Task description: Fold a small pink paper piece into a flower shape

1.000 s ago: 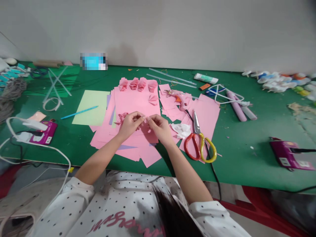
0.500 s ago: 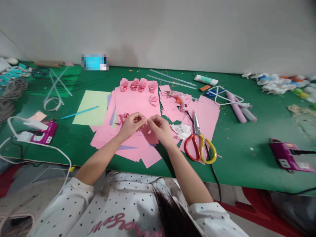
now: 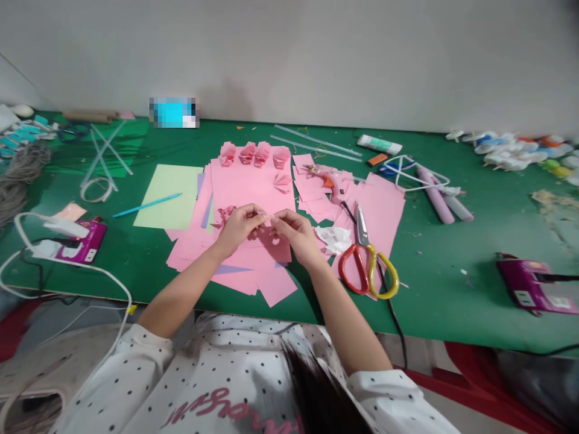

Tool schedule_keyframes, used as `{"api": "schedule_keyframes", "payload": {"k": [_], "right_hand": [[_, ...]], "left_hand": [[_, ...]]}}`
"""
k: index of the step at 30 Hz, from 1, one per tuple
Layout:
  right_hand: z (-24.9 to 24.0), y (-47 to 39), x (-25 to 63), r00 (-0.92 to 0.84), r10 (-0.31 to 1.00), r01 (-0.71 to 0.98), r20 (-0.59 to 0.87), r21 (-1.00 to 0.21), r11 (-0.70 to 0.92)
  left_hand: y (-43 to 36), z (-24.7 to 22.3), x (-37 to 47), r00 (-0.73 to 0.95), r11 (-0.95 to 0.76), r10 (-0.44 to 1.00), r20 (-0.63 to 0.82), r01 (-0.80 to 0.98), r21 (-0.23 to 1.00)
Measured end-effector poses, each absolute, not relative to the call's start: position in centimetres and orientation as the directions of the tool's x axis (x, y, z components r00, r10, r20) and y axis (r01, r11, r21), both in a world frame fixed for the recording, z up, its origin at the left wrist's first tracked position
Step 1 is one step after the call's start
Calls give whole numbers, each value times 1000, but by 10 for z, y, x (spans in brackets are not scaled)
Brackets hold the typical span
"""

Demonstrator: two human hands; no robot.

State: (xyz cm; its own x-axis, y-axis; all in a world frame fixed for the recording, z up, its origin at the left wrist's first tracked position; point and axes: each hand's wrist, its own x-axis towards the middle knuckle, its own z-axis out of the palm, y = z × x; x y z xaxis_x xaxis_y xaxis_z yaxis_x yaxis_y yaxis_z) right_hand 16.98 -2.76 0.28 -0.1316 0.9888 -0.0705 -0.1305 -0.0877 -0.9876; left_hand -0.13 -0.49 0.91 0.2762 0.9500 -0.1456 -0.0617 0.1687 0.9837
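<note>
My left hand (image 3: 243, 228) and my right hand (image 3: 295, 234) meet above a stack of pink paper (image 3: 248, 188). Both are closed in a pinch on a small piece of pink paper (image 3: 269, 220), mostly hidden by the fingers. Just left of my left hand lies a crumpled pink paper flower (image 3: 225, 216). Several folded pink paper pieces (image 3: 261, 155) stand in a row along the stack's far edge, and a fan-shaped pink piece (image 3: 283, 182) lies below the row's right end. White crumpled tissue (image 3: 333, 239) is beside my right hand.
Scissors (image 3: 362, 232) with red and yellow handles and a pink glue gun (image 3: 333, 182) lie to the right. A blue pencil (image 3: 147, 205) rests across pale green paper (image 3: 158, 218). Purple power strips (image 3: 90, 241) sit at both sides, with cables over the table edge.
My fingertips have drawn slightly apart, and a little more of the pink paper shows between them. The surrounding things have stayed in place; the view has shifted slightly.
</note>
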Motion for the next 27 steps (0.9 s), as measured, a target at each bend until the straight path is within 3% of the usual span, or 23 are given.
{"api": "schedule_keyframes", "payload": {"k": [7,13,27], "right_hand": [[5,-27,176,-218,968,-172,-126,-971,-165],[8,-26,176,-176,974,-163,-140,-972,-169],[2,-25,175,-154,987,-54,-47,-997,-56]], "left_hand": [[-5,17,-5,388,291,892,-231,-105,951],[-6,17,-4,394,304,890,-232,-133,943],[-3,10,-6,420,293,879,-224,-106,950]]}}
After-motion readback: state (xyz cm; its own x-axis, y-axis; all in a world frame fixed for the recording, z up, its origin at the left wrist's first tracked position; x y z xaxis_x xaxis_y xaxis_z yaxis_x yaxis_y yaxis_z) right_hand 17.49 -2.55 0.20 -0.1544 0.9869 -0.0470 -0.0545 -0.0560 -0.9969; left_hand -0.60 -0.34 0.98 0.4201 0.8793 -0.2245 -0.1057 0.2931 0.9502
